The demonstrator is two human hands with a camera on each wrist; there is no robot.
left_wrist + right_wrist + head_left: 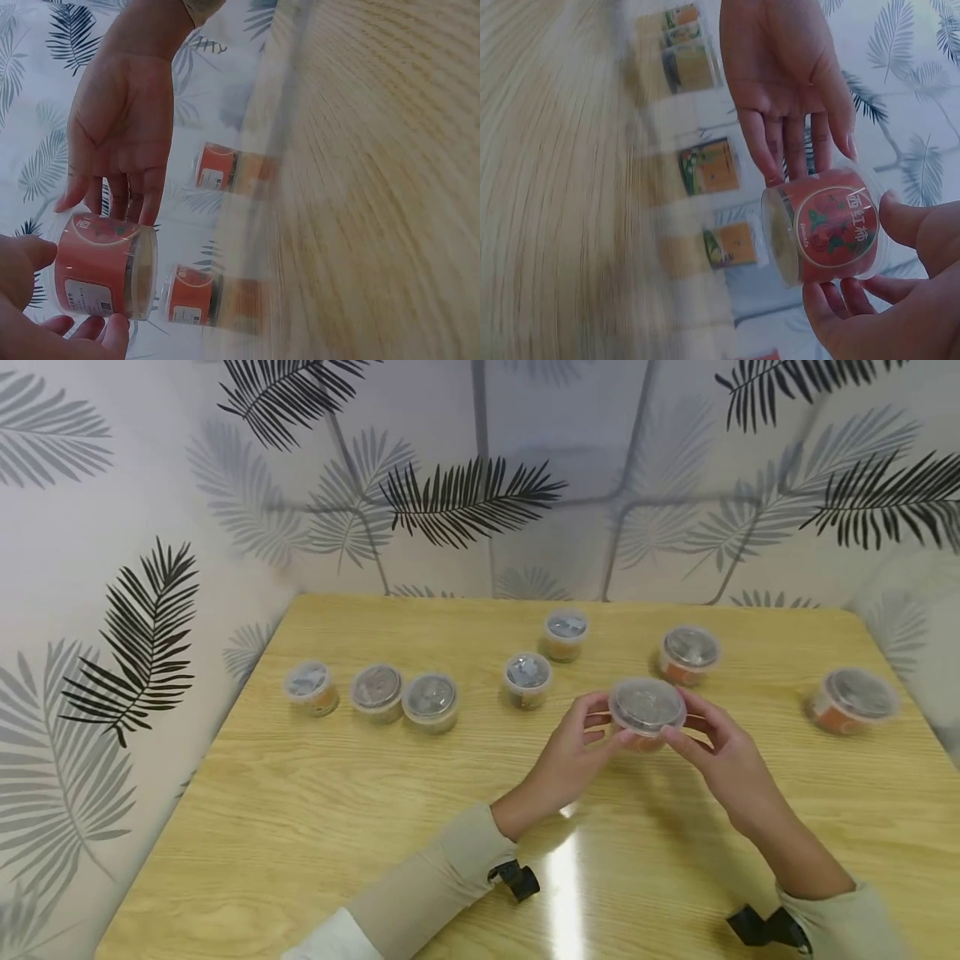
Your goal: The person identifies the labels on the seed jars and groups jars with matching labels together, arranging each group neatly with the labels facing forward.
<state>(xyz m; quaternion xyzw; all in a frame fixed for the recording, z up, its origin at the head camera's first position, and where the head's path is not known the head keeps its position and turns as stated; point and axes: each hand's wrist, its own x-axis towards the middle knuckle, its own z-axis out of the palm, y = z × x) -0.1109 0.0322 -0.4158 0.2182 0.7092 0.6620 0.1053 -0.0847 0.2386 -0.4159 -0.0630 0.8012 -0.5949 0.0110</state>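
A round clear plastic tub [648,705] with a silvery lid is held upright above the table [315,827] between both hands. Its red label [836,225] carries a tomato picture. From the left side my left hand [564,757] grips the tub, thumb at the front and fingers behind. My right hand [726,770] grips the opposite side in the same way, its thumb near the left one. In the left wrist view the tub's white sticker [88,296] shows. Just behind the held tub stands another red-labelled tub [688,653].
One more red-labelled tub [853,700] stands at the far right. Two small tubs with orange labels, one nearer [527,679] and one farther back [566,633], stand left of the hands. Farther left is a row of tubs [377,692]. Leaf-patterned curtain [465,543] borders the table.
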